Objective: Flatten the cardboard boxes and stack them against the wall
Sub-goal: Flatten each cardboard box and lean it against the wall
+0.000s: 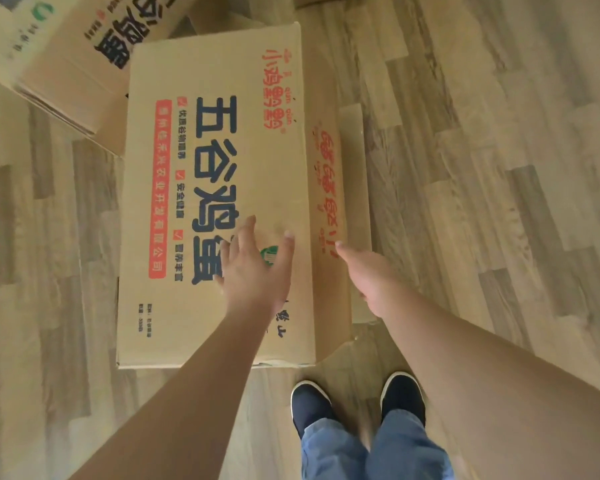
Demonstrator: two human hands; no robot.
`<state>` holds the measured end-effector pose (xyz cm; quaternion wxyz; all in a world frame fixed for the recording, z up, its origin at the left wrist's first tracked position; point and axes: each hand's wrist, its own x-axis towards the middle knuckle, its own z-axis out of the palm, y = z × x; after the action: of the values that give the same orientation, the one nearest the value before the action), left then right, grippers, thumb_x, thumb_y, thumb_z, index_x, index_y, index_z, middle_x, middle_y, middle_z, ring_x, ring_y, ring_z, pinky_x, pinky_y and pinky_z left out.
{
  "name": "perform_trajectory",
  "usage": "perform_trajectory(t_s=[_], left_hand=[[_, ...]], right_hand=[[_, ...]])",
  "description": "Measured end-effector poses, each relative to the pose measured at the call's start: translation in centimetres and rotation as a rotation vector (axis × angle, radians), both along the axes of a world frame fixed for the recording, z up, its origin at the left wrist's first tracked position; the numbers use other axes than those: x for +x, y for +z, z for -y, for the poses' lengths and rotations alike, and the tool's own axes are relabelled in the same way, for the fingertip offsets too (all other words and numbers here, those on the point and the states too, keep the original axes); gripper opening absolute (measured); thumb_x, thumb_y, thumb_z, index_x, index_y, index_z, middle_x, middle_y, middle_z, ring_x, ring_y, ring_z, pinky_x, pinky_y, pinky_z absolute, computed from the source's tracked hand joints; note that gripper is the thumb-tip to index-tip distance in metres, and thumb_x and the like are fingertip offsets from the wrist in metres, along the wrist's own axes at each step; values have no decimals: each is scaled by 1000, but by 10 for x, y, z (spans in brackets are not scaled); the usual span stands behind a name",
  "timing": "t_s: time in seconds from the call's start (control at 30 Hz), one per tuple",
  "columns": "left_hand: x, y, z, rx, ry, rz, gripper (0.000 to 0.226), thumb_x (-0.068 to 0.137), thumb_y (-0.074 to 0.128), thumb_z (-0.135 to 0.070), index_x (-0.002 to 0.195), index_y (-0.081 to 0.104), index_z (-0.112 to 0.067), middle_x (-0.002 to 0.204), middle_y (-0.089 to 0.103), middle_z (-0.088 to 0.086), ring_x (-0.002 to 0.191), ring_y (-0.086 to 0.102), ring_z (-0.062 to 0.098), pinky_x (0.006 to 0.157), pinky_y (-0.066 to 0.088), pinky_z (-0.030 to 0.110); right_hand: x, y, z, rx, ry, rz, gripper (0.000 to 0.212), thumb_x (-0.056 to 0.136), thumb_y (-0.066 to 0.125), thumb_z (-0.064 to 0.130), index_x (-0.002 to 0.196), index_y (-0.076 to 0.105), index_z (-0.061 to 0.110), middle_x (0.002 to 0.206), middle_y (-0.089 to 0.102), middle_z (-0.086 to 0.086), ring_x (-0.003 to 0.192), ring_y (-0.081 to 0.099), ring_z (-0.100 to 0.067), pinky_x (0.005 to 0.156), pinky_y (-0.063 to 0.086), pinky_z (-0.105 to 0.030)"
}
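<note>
Nearest to the camera there are two dark shoes with blue jeans above them, standing on a wooden floor of grey and beige planks. The toes of the shoes point to the far side and are just beside the near edge of a large cardboard box.

Two bare forearms reach forward from the near side, one on the left and one on the right. The left hand is open; its fingers are straight and spread, and it is over the top face of the large cardboard box, near the box's near right part. It covers a part of the dark blue printed letters and a small green mark. Whether the palm really touches the cardboard, I cannot tell. The right hand is also open, with fingers stretched forward together and holding nothing. It is over the right side panel of the same box, where red letters are printed, just to the right of the box's top edge.

This box lies on the floor in the middle, long side going from near to far, and it is not flattened.

Farther, at the far left, a second cardboard box lies tilted, touching the far left corner of the first one. Behind both, a third piece of cardboard shows only partly.
</note>
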<state>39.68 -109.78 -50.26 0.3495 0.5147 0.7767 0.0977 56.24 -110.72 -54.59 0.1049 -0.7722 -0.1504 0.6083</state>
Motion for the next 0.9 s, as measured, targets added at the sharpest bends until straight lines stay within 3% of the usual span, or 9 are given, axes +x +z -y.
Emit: perform_trajectory(t_s=[0.13,0.23,0.3,0.37,0.43,0.6,0.7,0.83,0.9], left_hand=[[1,-23,-8,-32,10,-17,87,90,42,-77,163,23,-34,172,25,-5,161,6,27,123,16,66],[6,-23,-11,-34,48,-23,85,92,47,-74,163,23,-34,171,25,-5,161,5,26,123,13,66],[6,-18,-12,-46,56,7,94,83,41,-81,163,23,-35,170,29,-5,160,11,24,123,17,64],[4,-12,-12,-89,74,31,104,73,36,-87,163,23,-35,169,31,-4,159,17,24,122,21,64],[3,-5,-12,-132,66,28,107,72,39,-88,163,20,-36,170,28,-4,159,15,26,122,21,65],[17,-11,-10,-288,-101,-123,124,66,58,-93,163,-5,-46,174,-16,-2,159,-20,29,117,7,75],[23,-23,-6,-346,-146,-217,133,60,65,-91,159,-14,-50,170,-29,2,156,-30,32,116,3,78],[17,-25,-6,-366,-146,-286,130,65,68,-84,158,-17,-52,169,-32,3,155,-31,35,116,5,79],[8,-22,-7,-349,-145,-210,124,67,66,-87,158,-13,-56,171,-27,0,157,-27,32,117,6,78]], right_hand=[[-2,-31,-17,-8,-113,-84,94,92,57,74,165,33,19,165,42,-7,149,42,-33,121,30,-55],[2,-28,-27,24,-118,-109,81,93,57,73,153,50,20,136,67,-6,122,63,-26,100,46,-47],[5,-18,-32,88,-25,-135,67,96,55,70,145,53,24,126,67,0,114,63,-22,98,46,-45],[10,-10,-32,92,52,-128,76,96,53,71,155,46,23,148,58,-2,131,56,-27,111,43,-49],[13,-7,-24,7,47,-122,92,95,50,77,164,36,18,166,42,-7,149,42,-33,122,30,-53],[4,-29,-11,-45,-125,-188,94,93,49,79,165,32,21,171,32,-7,156,31,-31,125,21,-53],[2,-38,-8,-6,-219,-256,95,86,59,80,159,43,23,165,42,-6,151,39,-30,124,25,-52],[39,-46,5,43,-232,-259,124,43,86,86,148,58,26,149,63,-1,140,54,-29,122,30,-61],[56,-8,-6,98,-179,-275,94,58,93,66,137,68,23,132,74,-2,126,66,-28,116,42,-59]])
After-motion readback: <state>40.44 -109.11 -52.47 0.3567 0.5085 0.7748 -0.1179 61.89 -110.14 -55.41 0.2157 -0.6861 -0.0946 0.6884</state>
